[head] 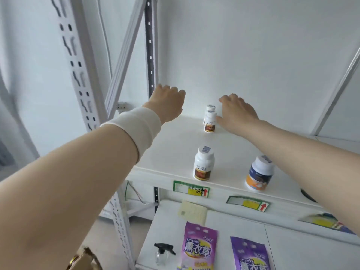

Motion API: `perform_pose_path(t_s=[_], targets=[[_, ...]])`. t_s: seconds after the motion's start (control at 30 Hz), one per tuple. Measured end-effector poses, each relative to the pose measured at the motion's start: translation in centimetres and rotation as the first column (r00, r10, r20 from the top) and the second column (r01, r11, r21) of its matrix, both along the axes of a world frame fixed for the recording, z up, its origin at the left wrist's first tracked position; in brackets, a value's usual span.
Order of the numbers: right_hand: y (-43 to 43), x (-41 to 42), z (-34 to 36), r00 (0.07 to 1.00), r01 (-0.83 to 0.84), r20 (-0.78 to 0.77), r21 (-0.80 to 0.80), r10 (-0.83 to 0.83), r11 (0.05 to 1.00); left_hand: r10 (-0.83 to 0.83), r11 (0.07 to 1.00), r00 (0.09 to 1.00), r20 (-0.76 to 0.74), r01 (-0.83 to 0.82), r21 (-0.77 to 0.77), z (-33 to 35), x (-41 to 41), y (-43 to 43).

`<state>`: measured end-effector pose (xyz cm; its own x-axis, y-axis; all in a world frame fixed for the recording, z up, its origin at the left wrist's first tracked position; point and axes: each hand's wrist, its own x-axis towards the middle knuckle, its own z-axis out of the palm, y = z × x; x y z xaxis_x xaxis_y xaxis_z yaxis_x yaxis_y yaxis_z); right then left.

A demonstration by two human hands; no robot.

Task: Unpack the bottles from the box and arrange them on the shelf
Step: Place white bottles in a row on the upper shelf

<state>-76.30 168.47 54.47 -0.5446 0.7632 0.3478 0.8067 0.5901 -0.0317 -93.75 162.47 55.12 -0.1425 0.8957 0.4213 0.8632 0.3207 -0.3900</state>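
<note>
Though the shelf (175, 145) already carries the back bottles (210, 121), a white bottle (203, 166) and an orange bottle (259, 174) near its front edge, only a corner of the box (85, 260) shows, so what remains inside I cannot tell. Both arms reach deep: the right hand (237, 112) has a loose, empty grip, thumb just beside the back bottles, while the left hand (167, 102) curls away, its grip unreadable.
</note>
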Motion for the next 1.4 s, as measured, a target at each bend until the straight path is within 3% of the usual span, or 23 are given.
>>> perform_pose_path(t_s=[0.3,0.57,0.83,1.03,1.13,1.27,1.4], targets=[[-14.9,-1.7,-3.6,0.963,-0.25,0.121,0.053,0.242,0.967,0.148,0.986,0.988,-0.051,-0.152,-0.075,-3.8,-0.6,-19.0],[-26.8,-10.8,-9.5,0.821,-0.519,0.26,-0.03,0.508,0.854,0.325,0.935,0.942,0.084,-0.307,-0.179,-11.0,-7.1,-32.8],[-37.2,-22.8,-21.6,0.645,-0.585,0.422,-0.264,0.637,0.767,0.537,0.838,0.769,0.346,-0.438,-0.326,-23.9,-16.1,-45.9],[-40.4,-27.7,-29.3,0.529,-0.571,0.502,-0.386,0.685,0.724,0.644,0.759,0.638,0.423,-0.466,-0.454,-32.1,-19.8,-51.6],[-40.9,-30.5,-32.7,0.468,-0.56,0.532,-0.439,0.706,0.702,0.695,0.718,0.534,0.481,-0.481,-0.504,-36.2,-21.2,-53.0],[-40.8,-34.6,-37.9,0.4,-0.507,0.533,-0.548,0.745,0.665,0.756,0.65,0.331,0.566,-0.487,-0.584,-41.8,-23.0,-53.0],[-39.7,-39.7,-46.1,0.348,-0.422,0.515,-0.66,0.784,0.621,0.755,0.581,-0.007,0.655,-0.457,-0.674,-49.7,-25.1,-51.1]])
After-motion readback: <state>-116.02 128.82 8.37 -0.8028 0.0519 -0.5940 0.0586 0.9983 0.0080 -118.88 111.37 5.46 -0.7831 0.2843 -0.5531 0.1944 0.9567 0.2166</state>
